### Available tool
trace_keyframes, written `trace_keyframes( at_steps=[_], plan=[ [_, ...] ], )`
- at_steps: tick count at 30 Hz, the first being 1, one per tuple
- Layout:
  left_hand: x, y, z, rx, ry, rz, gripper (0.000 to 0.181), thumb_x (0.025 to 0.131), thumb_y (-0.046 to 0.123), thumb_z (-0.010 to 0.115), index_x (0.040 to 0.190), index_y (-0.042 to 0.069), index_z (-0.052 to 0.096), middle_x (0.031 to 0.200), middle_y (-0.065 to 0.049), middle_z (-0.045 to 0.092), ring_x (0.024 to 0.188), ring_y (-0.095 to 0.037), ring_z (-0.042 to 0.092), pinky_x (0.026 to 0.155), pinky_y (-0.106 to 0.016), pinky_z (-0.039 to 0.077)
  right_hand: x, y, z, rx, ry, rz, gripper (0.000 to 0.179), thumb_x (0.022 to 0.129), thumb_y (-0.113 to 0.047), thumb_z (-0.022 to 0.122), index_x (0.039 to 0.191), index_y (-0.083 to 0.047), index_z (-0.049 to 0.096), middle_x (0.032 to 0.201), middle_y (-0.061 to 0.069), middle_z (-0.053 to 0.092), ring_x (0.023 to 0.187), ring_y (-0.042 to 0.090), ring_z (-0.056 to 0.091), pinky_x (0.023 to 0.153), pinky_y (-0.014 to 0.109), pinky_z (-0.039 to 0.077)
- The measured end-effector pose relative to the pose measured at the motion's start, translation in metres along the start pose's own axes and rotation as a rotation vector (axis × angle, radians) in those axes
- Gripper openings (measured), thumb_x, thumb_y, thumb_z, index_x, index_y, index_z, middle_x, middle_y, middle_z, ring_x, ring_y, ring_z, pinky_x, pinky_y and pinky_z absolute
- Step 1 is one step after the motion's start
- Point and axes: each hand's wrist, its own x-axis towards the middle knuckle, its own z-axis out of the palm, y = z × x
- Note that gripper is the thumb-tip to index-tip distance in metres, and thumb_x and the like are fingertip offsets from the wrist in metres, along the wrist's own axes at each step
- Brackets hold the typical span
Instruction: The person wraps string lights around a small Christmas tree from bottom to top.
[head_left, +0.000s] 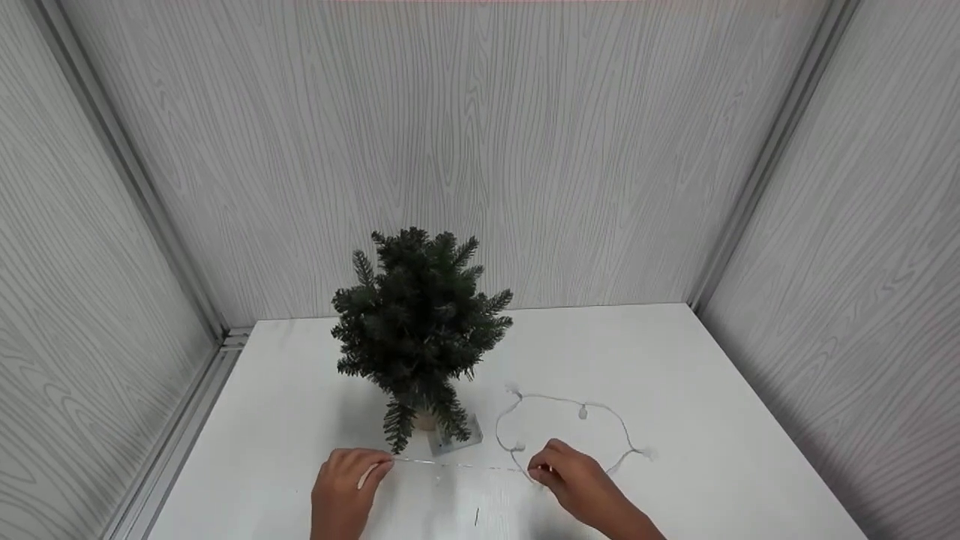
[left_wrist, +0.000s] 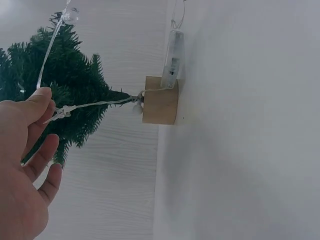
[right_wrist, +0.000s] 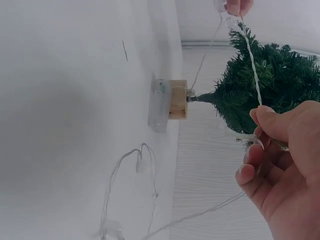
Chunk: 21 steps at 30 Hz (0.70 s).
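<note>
A small artificial Christmas tree [head_left: 420, 315] stands upright on a round wooden base [left_wrist: 161, 110] left of the table's middle. Leaning or lying beside the base is a clear battery box [right_wrist: 160, 114], from which a string of lights [left_wrist: 100, 103] runs up past the trunk. My left hand [head_left: 346, 487] pinches the string between thumb and index finger, its other fingers loosely bent. With thumb and fingers, my right hand [head_left: 581, 484] grips the same string [right_wrist: 254, 70], so a stretch spans between the hands in front of the tree. The rest trails from the right hand in a loop.
The loose loop with its bulbs [head_left: 583, 412] lies on the white table [head_left: 675, 375] to the right of the tree. A short dark line [head_left: 476, 517] shows near the front edge. Grey wood-grain panels [head_left: 465, 150] enclose the back and both sides.
</note>
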Motion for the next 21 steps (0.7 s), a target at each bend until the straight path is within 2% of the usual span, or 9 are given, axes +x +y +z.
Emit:
trace_keyframes(
  at_steps=[6,11,14,18,21],
  plan=[
    [0.008,-0.005,-0.007,0.011,0.031,-0.058,0.023,0.071,0.009,0.089,0.084,0.023,0.076,0.085,0.012,0.071,0.085,-0.01,0.058,0.074,-0.029,0.046,0.002,-0.005,-0.009,0.04,-0.058,0.087,0.004,0.094,-0.013,0.071,0.096,-0.016,0.073,0.089,-0.012,0.057,0.077,-0.003,0.053,0.066,0.018,0.051],
    [0.018,-0.009,-0.008,0.021,0.066,-0.071,0.022,0.072,0.007,0.089,0.085,0.019,0.076,0.086,0.009,0.071,0.084,-0.01,0.057,0.076,-0.021,0.042,0.002,-0.009,-0.015,0.025,-0.045,0.103,0.005,0.094,-0.016,0.073,0.093,-0.021,0.072,0.086,-0.014,0.058,0.074,-0.004,0.051,0.065,0.018,0.05],
    [0.027,-0.009,-0.008,0.021,0.093,-0.054,0.021,0.073,0.006,0.088,0.086,0.017,0.076,0.086,0.006,0.072,0.084,-0.011,0.057,0.076,-0.021,0.042,0.002,-0.011,-0.019,0.024,0.013,0.058,0.008,0.094,-0.017,0.072,0.094,-0.024,0.07,0.087,-0.015,0.058,0.073,-0.004,0.051,0.064,0.018,0.05],
    [0.04,-0.006,-0.007,0.006,0.122,-0.026,0.02,0.074,0.006,0.088,0.087,0.016,0.076,0.087,0.004,0.072,0.084,-0.012,0.058,0.076,-0.023,0.043,0.004,-0.012,-0.025,0.023,0.141,-0.033,0.014,0.094,-0.013,0.072,0.097,-0.026,0.068,0.088,-0.017,0.059,0.074,-0.004,0.053,0.063,0.018,0.051],
    [0.048,-0.004,-0.005,0.022,0.133,0.026,0.02,0.075,0.005,0.087,0.089,0.014,0.076,0.088,0.003,0.073,0.083,-0.015,0.059,0.075,-0.027,0.046,0.007,-0.01,-0.031,0.015,0.24,-0.092,0.017,0.093,-0.009,0.072,0.099,-0.025,0.068,0.089,-0.017,0.058,0.074,-0.003,0.052,0.063,0.017,0.05]
  ],
)
